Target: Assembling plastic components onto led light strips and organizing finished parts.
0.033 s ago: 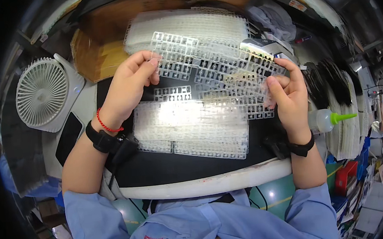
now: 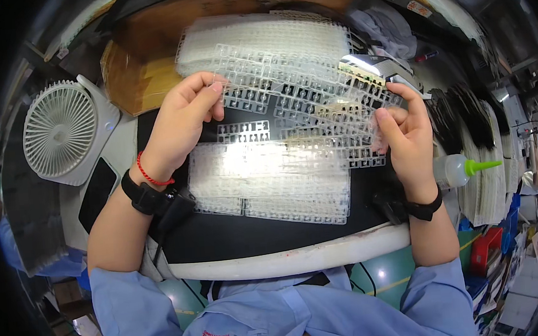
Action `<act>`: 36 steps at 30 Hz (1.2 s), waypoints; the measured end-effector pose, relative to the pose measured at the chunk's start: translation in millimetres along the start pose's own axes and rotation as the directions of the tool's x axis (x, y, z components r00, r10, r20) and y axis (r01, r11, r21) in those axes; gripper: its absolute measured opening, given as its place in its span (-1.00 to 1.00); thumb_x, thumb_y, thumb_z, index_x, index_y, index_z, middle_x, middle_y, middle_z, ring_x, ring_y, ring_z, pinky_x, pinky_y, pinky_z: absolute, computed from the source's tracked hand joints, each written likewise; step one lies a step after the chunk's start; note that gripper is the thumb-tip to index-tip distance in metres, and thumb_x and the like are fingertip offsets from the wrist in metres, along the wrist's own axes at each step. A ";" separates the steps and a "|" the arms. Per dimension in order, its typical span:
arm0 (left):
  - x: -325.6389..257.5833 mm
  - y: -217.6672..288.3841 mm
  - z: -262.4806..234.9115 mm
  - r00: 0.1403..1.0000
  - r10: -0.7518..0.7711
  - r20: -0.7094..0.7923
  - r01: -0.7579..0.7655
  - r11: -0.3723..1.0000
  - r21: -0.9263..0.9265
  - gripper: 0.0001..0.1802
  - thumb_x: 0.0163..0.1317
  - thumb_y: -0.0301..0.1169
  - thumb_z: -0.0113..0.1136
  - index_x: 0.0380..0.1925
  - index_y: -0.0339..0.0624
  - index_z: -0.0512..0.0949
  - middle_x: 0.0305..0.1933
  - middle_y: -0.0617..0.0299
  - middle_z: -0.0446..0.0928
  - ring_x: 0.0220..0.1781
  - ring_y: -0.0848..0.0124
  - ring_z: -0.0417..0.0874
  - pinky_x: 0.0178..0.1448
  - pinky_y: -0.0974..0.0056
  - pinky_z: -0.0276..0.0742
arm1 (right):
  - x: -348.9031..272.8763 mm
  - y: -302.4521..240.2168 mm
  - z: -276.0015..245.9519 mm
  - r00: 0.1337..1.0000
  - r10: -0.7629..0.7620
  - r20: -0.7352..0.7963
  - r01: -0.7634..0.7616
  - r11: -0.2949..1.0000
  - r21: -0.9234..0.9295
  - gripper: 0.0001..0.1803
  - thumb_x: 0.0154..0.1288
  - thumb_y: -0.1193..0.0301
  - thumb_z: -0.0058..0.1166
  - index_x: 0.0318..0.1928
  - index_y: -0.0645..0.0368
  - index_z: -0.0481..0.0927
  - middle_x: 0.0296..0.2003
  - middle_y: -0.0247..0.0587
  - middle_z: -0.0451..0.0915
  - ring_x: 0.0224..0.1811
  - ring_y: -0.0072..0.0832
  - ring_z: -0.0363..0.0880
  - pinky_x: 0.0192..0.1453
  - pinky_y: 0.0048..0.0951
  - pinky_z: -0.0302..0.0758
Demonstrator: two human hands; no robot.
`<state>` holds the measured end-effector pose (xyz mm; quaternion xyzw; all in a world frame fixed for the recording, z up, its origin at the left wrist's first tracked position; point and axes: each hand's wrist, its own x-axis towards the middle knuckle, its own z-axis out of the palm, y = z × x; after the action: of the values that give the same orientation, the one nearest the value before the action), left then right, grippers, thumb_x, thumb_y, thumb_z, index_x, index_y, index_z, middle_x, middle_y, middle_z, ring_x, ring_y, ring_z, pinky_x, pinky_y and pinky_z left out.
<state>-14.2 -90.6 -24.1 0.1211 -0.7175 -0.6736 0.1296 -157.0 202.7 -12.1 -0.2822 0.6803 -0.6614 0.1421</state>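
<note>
Altogether two hands (image 2: 176, 126), many clear sheets (image 2: 300, 80)

Your two hands, one left hand (image 2: 183, 119) and one right hand (image 2: 411, 143), two black wristbands (image 2: 427, 207) and one red bracelet (image 2: 148, 172) appear at your worktop (image 2: 224, 242). Around you are one white fan (image 2: 61, 130), one green-tipped bottle (image 2: 451, 171), one dark flat slab (image 2: 97, 195) and one brown box (image 2: 135, 84). Your clear perforated sheets (image 2: 270, 177), many and overlapping, defy an exact count.

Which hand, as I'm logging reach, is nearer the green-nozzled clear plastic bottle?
Right. The right hand is close, up-left of the bottle; the left hand is farther left.
</note>
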 end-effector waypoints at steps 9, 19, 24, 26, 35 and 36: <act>11.4 -7.9 -16.7 0.986 0.002 -0.165 -0.026 0.990 -0.140 -0.77 0.40 -0.29 -0.03 -0.10 -0.18 0.48 -0.43 0.43 0.47 -0.36 0.66 0.43 -0.22 0.54 0.32 | -1.5 2.2 2.4 0.996 0.036 0.080 -0.036 0.999 -0.009 -0.17 0.20 0.64 0.10 0.41 0.26 -0.05 -0.26 -0.26 0.50 -0.42 -0.77 0.44 -0.41 -0.77 0.39; 11.6 -2.6 -13.3 0.982 -0.029 -0.186 -0.004 0.984 -0.176 -0.52 0.46 -0.13 -0.17 0.16 -0.28 0.32 -0.13 0.24 0.56 -0.28 0.61 0.51 -0.18 0.51 0.39 | -3.7 -2.0 -2.4 0.987 -0.089 0.134 0.080 0.994 0.074 -0.58 0.23 0.65 0.08 0.11 0.26 0.38 -0.22 -0.30 0.50 -0.29 -0.66 0.50 -0.37 -0.69 0.43; 8.4 -0.1 -10.5 0.993 -0.105 0.056 0.113 0.980 -0.166 -0.53 0.47 -0.13 -0.21 0.15 -0.28 0.34 -0.20 0.30 0.53 -0.35 0.65 0.45 -0.30 0.55 0.34 | 0.1 -1.1 -4.4 0.999 -0.035 0.003 0.034 0.989 0.146 -0.56 0.25 0.62 0.08 0.14 0.29 0.33 -0.16 -0.22 0.48 -0.35 -0.61 0.57 -0.44 -0.71 0.42; 6.7 0.3 -5.9 0.996 -0.079 0.043 0.084 0.987 -0.137 -0.55 0.46 -0.15 -0.19 0.14 -0.27 0.35 -0.24 0.32 0.52 -0.37 0.66 0.43 -0.34 0.57 0.31 | 0.8 -0.8 -3.9 1.000 -0.028 0.002 0.027 0.990 0.135 -0.56 0.25 0.62 0.08 0.14 0.29 0.34 -0.16 -0.22 0.48 -0.35 -0.61 0.57 -0.43 -0.71 0.43; 4.3 0.7 -4.1 0.959 -0.185 0.214 0.139 0.967 0.213 -0.74 0.37 -0.30 0.02 -0.06 -0.22 0.49 -0.48 0.48 0.35 -0.48 0.72 0.27 -0.41 0.60 0.19 | -1.1 -4.2 -3.1 1.000 -0.025 -0.013 0.026 0.993 0.116 -0.55 0.26 0.61 0.07 0.15 0.32 0.31 -0.15 -0.20 0.47 -0.34 -0.60 0.58 -0.42 -0.69 0.46; 4.5 -1.9 -3.5 0.965 -0.172 0.199 0.138 0.975 0.174 -0.76 0.38 -0.29 0.01 -0.12 -0.20 0.50 -0.51 0.49 0.34 -0.49 0.73 0.28 -0.42 0.60 0.18 | -0.5 -3.7 -3.1 1.000 -0.025 -0.016 0.027 0.992 0.126 -0.54 0.26 0.62 0.06 0.16 0.33 0.30 -0.15 -0.20 0.47 -0.33 -0.60 0.58 -0.43 -0.69 0.46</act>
<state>-17.2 -95.5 -25.6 0.1141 -0.7667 -0.6317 -0.0115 -157.6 205.7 -8.4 -0.2769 0.6342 -0.7069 0.1462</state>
